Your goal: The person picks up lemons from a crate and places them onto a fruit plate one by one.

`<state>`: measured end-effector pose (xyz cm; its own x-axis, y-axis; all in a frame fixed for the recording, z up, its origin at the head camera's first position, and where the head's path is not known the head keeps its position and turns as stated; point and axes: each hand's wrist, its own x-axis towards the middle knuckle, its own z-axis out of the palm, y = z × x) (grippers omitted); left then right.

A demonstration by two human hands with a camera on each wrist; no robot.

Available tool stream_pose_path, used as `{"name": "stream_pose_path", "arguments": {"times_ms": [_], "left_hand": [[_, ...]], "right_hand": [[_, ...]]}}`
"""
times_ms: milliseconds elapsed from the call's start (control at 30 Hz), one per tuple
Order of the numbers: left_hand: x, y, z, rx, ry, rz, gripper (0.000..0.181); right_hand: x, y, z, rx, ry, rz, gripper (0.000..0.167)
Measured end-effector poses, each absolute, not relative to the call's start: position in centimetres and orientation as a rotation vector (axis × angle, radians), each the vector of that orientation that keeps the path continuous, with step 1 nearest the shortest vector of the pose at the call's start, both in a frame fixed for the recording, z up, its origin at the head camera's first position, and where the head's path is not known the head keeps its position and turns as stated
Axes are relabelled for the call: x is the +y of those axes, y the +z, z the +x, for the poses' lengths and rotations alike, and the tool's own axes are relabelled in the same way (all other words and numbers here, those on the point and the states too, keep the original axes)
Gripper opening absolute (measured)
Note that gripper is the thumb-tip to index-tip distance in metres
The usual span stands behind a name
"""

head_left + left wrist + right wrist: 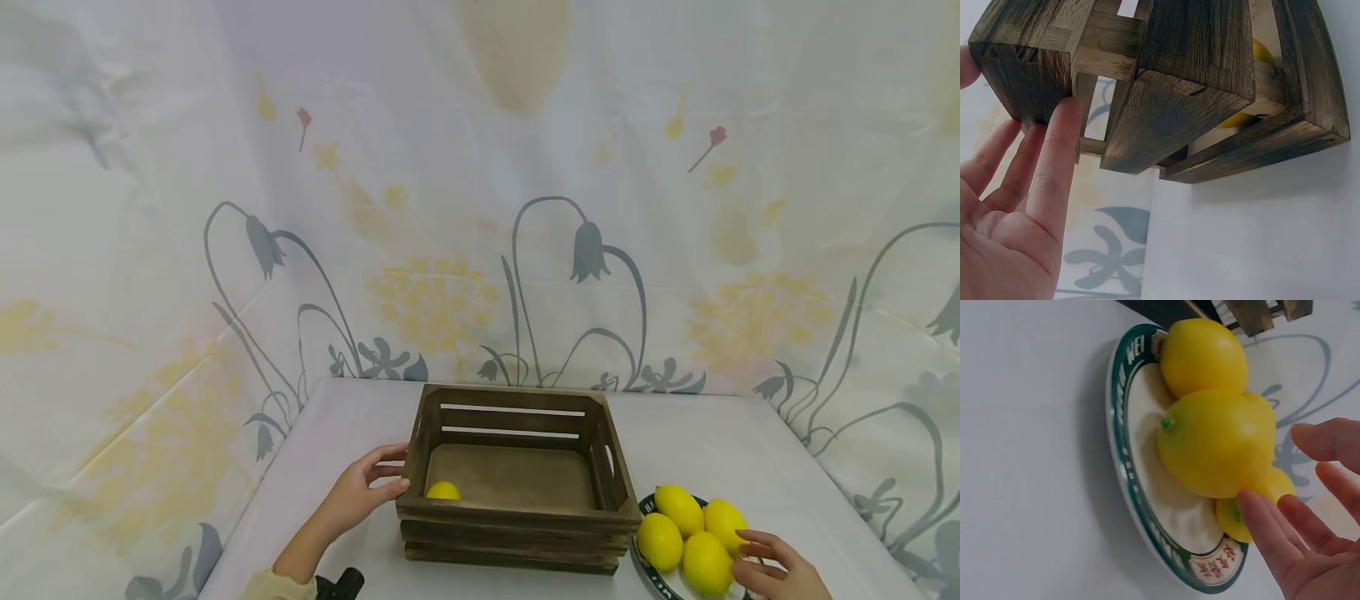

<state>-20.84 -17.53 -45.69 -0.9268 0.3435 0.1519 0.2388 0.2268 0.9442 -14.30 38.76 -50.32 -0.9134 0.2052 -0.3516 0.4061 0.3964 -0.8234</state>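
A dark brown slatted wooden crate stands mid-table, with one lemon in its near left corner. My left hand rests against the crate's left side, thumb towards the front. Its fingers reach fairly straight to the upper slat in the left wrist view. Right of the crate, several lemons lie on a white plate with a dark green rim. Beside the rightmost lemons is my right hand, fingers slightly bent and apart, holding nothing. In the right wrist view its fingertips overlap the lemons' edge; contact is uncertain.
A white cloth covers the table. Flower-printed fabric hangs behind and at both sides. A black object sits by the left wrist. The plate stands close to the crate's right front corner.
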Motion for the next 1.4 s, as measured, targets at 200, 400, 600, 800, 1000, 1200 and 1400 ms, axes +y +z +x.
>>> {"name": "stream_pose_path", "arguments": {"times_ms": [200, 400, 600, 800, 1000, 1200, 1400], "left_hand": [[-17.4, -45.8, -21.2, 2.386, 1.811, 0.585, 0.053], [-17.3, -45.6, -21.4, 2.378, 1.808, 0.578, 0.054], [-17.4, -45.4, -21.4, 2.381, 1.806, 0.567, 0.054], [-17.6, -45.5, -21.2, 2.381, 1.818, 0.573, 0.054], [-17.7, -45.7, -21.0, 2.383, 1.823, 0.575, 0.054], [-17.7, -45.9, -20.9, 2.375, 1.843, 0.558, 0.054], [-17.6, -45.9, -20.7, 2.360, 1.859, 0.557, 0.053]], "right_hand": [[39.2, -47.4, -14.8, 2.560, -1.483, 0.522, 0.082], [39.0, -44.9, -15.4, 2.615, -1.493, 0.495, 0.081], [38.3, -43.3, -15.8, 2.693, -1.595, 0.358, 0.066], [36.9, -42.3, -16.4, 2.651, -1.955, 0.069, 0.035], [35.5, -41.1, -17.4, 2.641, -2.074, -0.088, 0.035], [34.1, -40.0, -18.5, 2.661, -2.083, -0.200, 0.034], [32.3, -39.3, -19.6, 2.625, -2.128, -0.294, 0.032]]}}
